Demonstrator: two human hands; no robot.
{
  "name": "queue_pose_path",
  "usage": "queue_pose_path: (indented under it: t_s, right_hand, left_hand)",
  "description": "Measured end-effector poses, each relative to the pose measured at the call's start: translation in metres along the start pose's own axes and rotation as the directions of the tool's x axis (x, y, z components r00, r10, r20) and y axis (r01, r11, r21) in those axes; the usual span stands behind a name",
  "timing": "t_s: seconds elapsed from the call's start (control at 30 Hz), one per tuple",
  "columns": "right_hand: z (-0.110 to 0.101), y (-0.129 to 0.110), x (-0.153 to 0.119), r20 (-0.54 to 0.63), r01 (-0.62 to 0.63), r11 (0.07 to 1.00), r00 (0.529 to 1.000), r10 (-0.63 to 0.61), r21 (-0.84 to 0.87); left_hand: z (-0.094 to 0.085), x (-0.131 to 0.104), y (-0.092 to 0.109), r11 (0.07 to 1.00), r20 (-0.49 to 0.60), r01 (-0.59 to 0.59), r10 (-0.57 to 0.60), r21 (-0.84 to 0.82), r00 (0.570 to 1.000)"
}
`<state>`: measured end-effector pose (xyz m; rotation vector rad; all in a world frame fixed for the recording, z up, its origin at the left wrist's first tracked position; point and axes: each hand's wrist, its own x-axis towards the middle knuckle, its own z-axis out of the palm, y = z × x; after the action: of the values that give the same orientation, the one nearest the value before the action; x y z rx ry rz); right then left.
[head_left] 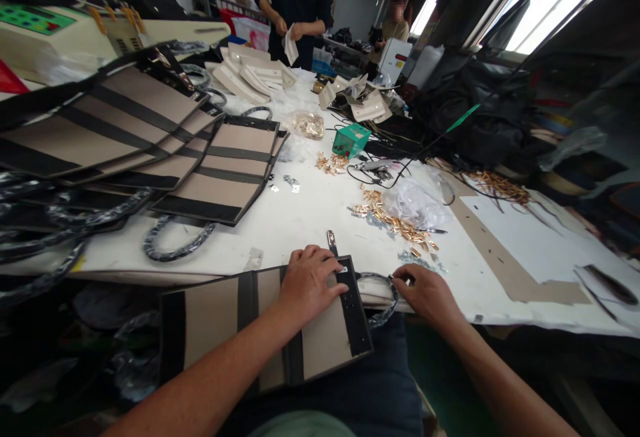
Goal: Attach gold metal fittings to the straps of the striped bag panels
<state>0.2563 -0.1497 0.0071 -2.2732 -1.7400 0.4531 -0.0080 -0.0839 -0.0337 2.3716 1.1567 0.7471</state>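
A beige panel with black bands (215, 310), seemingly part of a bag, lies across my lap at the table's front edge. My left hand (313, 283) rests on it near its right end, fingers lying over the surface and thumb apart. From that end sticks out a round, plastic-wrapped handle (385, 317). My right hand (425, 293) pinches the handle's right side between thumb and fingers. A short black strap with a metal tip (331, 242) points away from the panel's far edge. Small holes or studs show along the panel's black right border.
Similar panels (220, 163) with wrapped handles are stacked at left. Gold-coloured metal pieces (400, 227) and a clear plastic bag (417, 200) lie ahead on the white table (300, 223). Behind them stands a green box (351, 140) with cables. A co-worker (295, 3) holds a pale piece across the table.
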Motion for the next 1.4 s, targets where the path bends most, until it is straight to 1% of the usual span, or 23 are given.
queue_pose_path:
  t_s: [0.1,0.2,0.23,0.3,0.37,0.4,0.47,0.5,0.53,0.6,0.67,0.73,0.8,0.83,0.87,1.0,1.13,1.27,1.33,1.4]
  right_hand:
    - [-0.015,-0.005,-0.002,-0.01,-0.011,0.998,1.0,0.012,0.065]
    - [-0.023,-0.022,-0.015,0.008,-0.055,0.979,0.998,0.054,0.198]
    - [-0.021,-0.03,-0.021,0.036,-0.082,0.965,0.997,0.075,0.247]
    - [-0.009,-0.045,-0.034,0.105,-0.122,0.925,0.99,0.089,0.359]
    - [0.01,-0.057,-0.043,0.146,-0.115,0.882,0.988,0.054,0.457]
    - [0.02,-0.061,-0.045,0.141,-0.096,0.871,0.989,0.03,0.482]
    - [0.037,-0.065,-0.046,0.107,-0.029,0.881,0.994,-0.024,0.472]
    - [0.042,-0.065,-0.046,0.093,0.003,0.894,0.994,-0.049,0.448]
    - [0.045,-0.065,-0.045,0.084,0.023,0.905,0.994,-0.065,0.424]
    - [0.043,-0.063,-0.044,0.088,0.025,0.913,0.994,-0.067,0.406]
    - [0.036,-0.064,-0.043,0.116,-0.017,0.902,0.993,-0.037,0.43]
    - [0.029,-0.068,-0.042,0.179,-0.091,0.876,0.984,0.005,0.475]
    - [0.028,-0.074,-0.041,0.278,-0.18,0.846,0.96,0.039,0.501]
    - [0.029,-0.076,-0.04,0.311,-0.2,0.841,0.95,0.041,0.503]
    - [0.031,-0.078,-0.039,0.322,-0.195,0.846,0.946,0.03,0.497]
    - [0.04,-0.079,-0.038,0.228,-0.078,0.897,0.973,-0.026,0.435]
    - [0.044,-0.075,-0.038,0.233,-0.099,0.905,0.972,-0.001,0.414]
    - [0.048,-0.074,-0.038,0.189,-0.1,0.927,0.981,0.033,0.361]
    - [0.051,-0.074,-0.038,0.166,-0.08,0.942,0.986,0.026,0.325]
    - [0.055,-0.072,-0.038,0.125,-0.031,0.956,0.992,-0.007,0.292]
  left_hand:
    - [0.0,0.0,0.0,1.0,0.0,0.006,-0.006,-0.006,1.0]
    - [0.0,-0.001,0.0,1.0,-0.002,0.001,-0.001,-0.016,1.0]
    - [0.0,-0.001,0.0,1.0,-0.002,-0.001,0.001,-0.016,1.0]
    - [-0.001,0.0,0.0,1.0,0.001,-0.004,0.004,-0.012,1.0]
    - [-0.001,0.0,0.0,1.0,0.004,-0.004,0.004,-0.005,1.0]
    - [-0.001,0.0,0.0,1.0,0.005,-0.005,0.005,-0.002,1.0]
    - [-0.001,0.0,0.0,1.0,0.006,-0.009,0.009,-0.002,1.0]
    - [-0.001,0.0,0.0,1.0,0.006,-0.009,0.009,-0.003,1.0]
    - [-0.001,0.0,0.0,1.0,0.006,-0.01,0.01,-0.004,1.0]
    - [-0.001,0.0,-0.001,1.0,0.004,-0.007,0.007,-0.006,1.0]
    - [-0.001,0.0,-0.001,1.0,0.0,-0.003,0.003,-0.005,1.0]
    - [-0.001,-0.001,-0.001,1.0,0.001,-0.004,0.004,-0.004,1.0]
    - [-0.001,-0.001,-0.001,1.0,0.005,-0.008,0.008,-0.006,1.0]
    - [-0.001,-0.001,-0.001,1.0,0.007,-0.01,0.01,-0.007,1.0]
    - [-0.002,-0.001,-0.001,1.0,0.009,-0.01,0.01,-0.009,1.0]
    - [-0.002,-0.001,-0.001,1.0,0.007,-0.008,0.008,-0.02,1.0]
    - [-0.002,0.0,-0.001,1.0,0.01,-0.003,0.003,-0.023,1.0]
    - [-0.001,-0.001,-0.001,1.0,0.013,-0.003,0.004,-0.013,1.0]
    - [0.0,-0.001,-0.001,1.0,0.016,-0.008,0.008,-0.009,1.0]
    - [0.0,-0.001,-0.001,1.0,0.016,-0.009,0.009,-0.007,1.0]
